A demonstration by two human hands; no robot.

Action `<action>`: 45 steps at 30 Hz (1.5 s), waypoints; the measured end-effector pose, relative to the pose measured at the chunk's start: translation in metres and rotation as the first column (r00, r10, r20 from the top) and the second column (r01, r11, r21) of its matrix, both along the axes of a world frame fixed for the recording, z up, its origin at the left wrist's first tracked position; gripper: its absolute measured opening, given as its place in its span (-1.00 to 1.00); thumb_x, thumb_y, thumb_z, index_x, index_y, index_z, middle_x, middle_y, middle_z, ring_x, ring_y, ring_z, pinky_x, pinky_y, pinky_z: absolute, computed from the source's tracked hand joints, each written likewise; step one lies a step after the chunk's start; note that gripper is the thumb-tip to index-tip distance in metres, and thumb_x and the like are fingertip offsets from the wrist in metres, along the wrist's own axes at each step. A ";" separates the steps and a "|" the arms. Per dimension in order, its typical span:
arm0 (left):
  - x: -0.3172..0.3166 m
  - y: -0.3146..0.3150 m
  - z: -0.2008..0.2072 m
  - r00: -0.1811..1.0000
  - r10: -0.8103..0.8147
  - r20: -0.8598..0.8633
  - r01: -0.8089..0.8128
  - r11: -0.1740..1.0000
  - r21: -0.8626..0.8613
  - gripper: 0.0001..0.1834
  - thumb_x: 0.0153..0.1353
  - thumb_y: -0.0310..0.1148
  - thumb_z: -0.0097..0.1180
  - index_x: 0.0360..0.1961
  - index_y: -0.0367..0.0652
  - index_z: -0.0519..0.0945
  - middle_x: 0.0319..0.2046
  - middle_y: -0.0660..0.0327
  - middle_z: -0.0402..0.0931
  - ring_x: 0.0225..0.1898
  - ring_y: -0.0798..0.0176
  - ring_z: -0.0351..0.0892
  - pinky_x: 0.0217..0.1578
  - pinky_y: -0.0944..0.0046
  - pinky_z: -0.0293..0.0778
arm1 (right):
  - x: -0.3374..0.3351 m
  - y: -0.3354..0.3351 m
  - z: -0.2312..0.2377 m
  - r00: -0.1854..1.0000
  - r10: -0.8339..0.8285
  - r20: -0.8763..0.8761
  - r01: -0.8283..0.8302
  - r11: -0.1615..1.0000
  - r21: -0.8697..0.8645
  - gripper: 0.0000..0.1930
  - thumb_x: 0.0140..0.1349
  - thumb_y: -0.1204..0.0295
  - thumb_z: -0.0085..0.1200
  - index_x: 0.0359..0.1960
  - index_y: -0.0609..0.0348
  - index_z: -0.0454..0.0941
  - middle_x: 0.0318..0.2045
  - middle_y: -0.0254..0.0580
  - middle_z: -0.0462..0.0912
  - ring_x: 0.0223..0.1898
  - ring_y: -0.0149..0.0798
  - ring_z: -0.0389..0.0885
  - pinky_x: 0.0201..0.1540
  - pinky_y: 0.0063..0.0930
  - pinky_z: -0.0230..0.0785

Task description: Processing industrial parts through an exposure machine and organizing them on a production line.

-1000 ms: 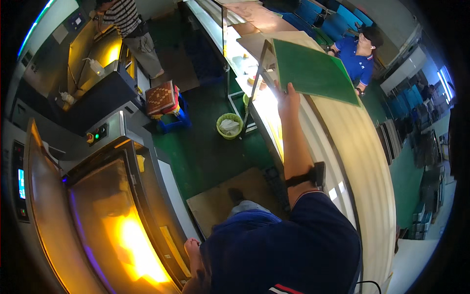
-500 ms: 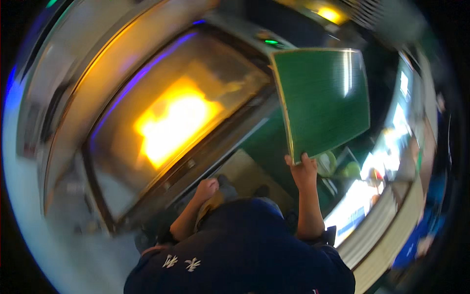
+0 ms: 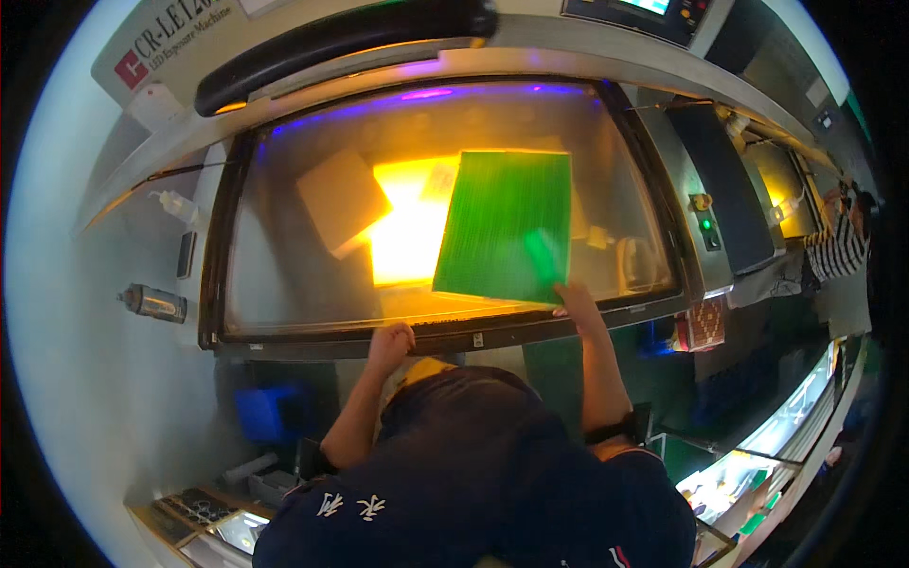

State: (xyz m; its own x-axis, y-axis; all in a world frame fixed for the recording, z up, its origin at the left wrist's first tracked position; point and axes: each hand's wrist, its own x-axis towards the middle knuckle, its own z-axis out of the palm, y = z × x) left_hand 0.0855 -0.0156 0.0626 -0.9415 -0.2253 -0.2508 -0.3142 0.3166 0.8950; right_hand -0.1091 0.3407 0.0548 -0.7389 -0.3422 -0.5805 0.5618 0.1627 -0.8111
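Observation:
A green rectangular panel [image 3: 502,222] is tilted over the right part of a framed, glowing glass bed [image 3: 265,227]. My right hand [image 3: 574,305] grips the panel by its lower right corner, fingers closed on the edge. Whether the panel touches the glass, I cannot tell. My left hand [image 3: 390,348] is a closed fist at the frame's front rail [image 3: 454,339]; anything inside it is hidden. Left of the panel shines a bright yellow light [image 3: 402,232], with a brownish square sheet [image 3: 343,202] beside it.
A thick black handle bar [image 3: 350,47] spans the machine behind the bed. At the left stand a white squeeze bottle [image 3: 177,204] and a dark cylindrical can [image 3: 153,303]. A small switch box [image 3: 706,224] sits on the right ledge. A person in a striped top [image 3: 835,248] is at far right.
My view has swung round to face the glowing bed. The green panel, still in my right hand, has moved from right of the bed to over it. My left fist is now at the rail.

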 end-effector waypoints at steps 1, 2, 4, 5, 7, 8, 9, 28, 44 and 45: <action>-0.009 -0.007 0.014 0.997 0.067 -0.046 -0.067 0.998 -0.005 -0.80 0.07 -0.54 -0.15 -0.59 -0.25 0.52 -0.66 0.25 0.41 -0.55 0.39 0.40 -0.47 0.33 0.35 | -0.006 -0.008 -0.002 0.928 0.151 -0.341 0.039 0.870 0.492 -0.38 0.25 0.13 0.12 0.27 0.13 0.27 0.15 0.00 0.44 0.09 0.06 0.45 0.10 -0.03 0.35; -0.023 -0.015 0.031 0.986 0.134 -0.100 -0.136 0.991 -0.013 -0.80 0.08 -0.54 -0.14 -0.60 -0.26 0.51 -0.66 0.26 0.40 -0.55 0.39 0.39 -0.48 0.33 0.33 | -0.016 -0.017 -0.004 0.732 0.435 -0.524 0.253 0.541 0.802 -0.28 0.26 0.08 0.11 0.40 -0.03 0.14 0.32 0.01 0.29 0.29 0.07 0.31 0.28 0.06 0.19; -0.049 -0.026 0.056 0.930 0.265 -0.255 -0.255 0.964 0.071 -0.81 0.08 -0.57 -0.16 -0.61 -0.24 0.48 -0.64 0.30 0.38 -0.57 0.40 0.33 -0.51 0.34 0.27 | -0.023 -0.033 -0.015 0.638 0.620 -0.457 0.165 0.470 0.867 -0.22 0.28 -0.03 0.04 0.46 -0.17 0.00 0.44 -0.08 0.05 0.42 -0.02 0.09 0.39 0.21 -0.10; -0.065 -0.031 0.071 0.871 0.318 -0.376 -0.290 0.948 0.129 -0.81 0.07 -0.60 -0.17 -0.61 -0.23 0.46 -0.64 0.31 0.37 -0.57 0.42 0.31 -0.51 0.36 0.25 | -0.019 -0.046 -0.021 0.506 0.755 -0.417 0.137 0.407 0.903 -0.23 0.28 -0.08 0.00 0.46 -0.24 0.00 0.45 -0.11 0.06 0.44 -0.04 0.06 0.40 0.26 -0.18; -0.093 -0.035 0.122 0.719 0.371 -0.588 -0.252 0.927 0.277 -0.82 0.05 -0.64 -0.19 -0.59 -0.22 0.44 -0.60 0.31 0.37 -0.54 0.43 0.28 -0.48 0.40 0.21 | -0.028 -0.060 -0.032 0.363 0.858 -0.362 0.134 0.337 0.932 -0.29 0.30 -0.16 -0.10 0.45 -0.40 0.03 0.47 -0.19 0.02 0.48 -0.10 -0.04 0.43 0.30 -0.35; -0.103 -0.032 0.156 0.625 0.384 -0.680 -0.180 0.918 0.352 -0.82 0.05 -0.65 -0.20 -0.58 -0.23 0.43 -0.58 0.29 0.37 -0.51 0.44 0.28 -0.46 0.42 0.19 | -0.037 -0.066 -0.033 0.348 0.865 -0.362 0.130 0.338 0.932 -0.29 0.30 -0.16 -0.10 0.45 -0.40 0.03 0.47 -0.19 0.02 0.48 -0.10 -0.04 0.43 0.30 -0.35; -0.112 -0.030 0.184 0.535 0.391 -0.749 -0.097 0.909 0.405 -0.84 0.06 -0.65 -0.18 -0.53 -0.24 0.45 -0.53 0.25 0.39 -0.48 0.42 0.29 -0.43 0.41 0.20 | -0.048 -0.075 -0.031 0.381 0.862 -0.335 0.106 0.319 0.942 -0.29 0.31 -0.17 -0.13 0.46 -0.39 0.03 0.48 -0.20 0.00 0.49 -0.10 -0.06 0.44 0.29 -0.38; -0.153 0.024 0.385 0.338 0.710 -0.618 0.615 0.330 0.716 -0.85 0.12 -0.37 0.01 -0.54 -0.17 0.49 -0.49 0.12 0.55 -0.35 0.15 0.53 -0.12 0.20 0.45 | -0.117 -0.091 -0.062 0.285 0.931 -0.228 0.123 0.200 0.972 -0.18 0.24 -0.19 -0.06 0.48 -0.33 -0.04 0.51 -0.09 -0.20 0.52 -0.03 -0.22 0.38 0.42 -0.40; -0.012 0.090 0.201 0.545 0.814 -0.199 0.324 0.015 0.946 -0.55 0.25 -0.12 -0.10 -0.77 0.10 0.15 -0.75 0.46 0.10 -0.65 0.44 0.12 -0.49 0.37 0.11 | 0.042 0.188 -0.038 0.819 0.462 -0.340 -0.382 0.881 0.278 -0.79 0.06 0.61 -0.18 -0.58 0.29 0.56 -0.60 -0.16 0.62 -0.54 -0.30 0.58 -0.41 -0.43 0.46; -0.003 0.092 0.185 0.543 0.830 -0.123 0.259 -0.026 0.965 -0.57 0.24 -0.11 -0.11 -0.74 0.11 0.12 -0.77 0.48 0.01 -0.67 0.44 0.03 -0.52 0.35 0.05 | 0.045 0.190 -0.044 0.722 0.609 -0.328 -0.461 0.777 0.429 -0.80 0.04 0.60 -0.15 -0.57 0.26 0.57 -0.62 -0.18 0.61 -0.56 -0.29 0.57 -0.42 -0.42 0.46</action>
State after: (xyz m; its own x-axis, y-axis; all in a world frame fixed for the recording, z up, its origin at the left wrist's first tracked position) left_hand 0.0824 0.0761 0.2476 -0.7702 -0.6363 -0.0437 0.6261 -0.7673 0.1389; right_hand -0.0645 0.5303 0.0106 -0.6754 -0.6241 -0.3929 -0.0882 0.5973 -0.7972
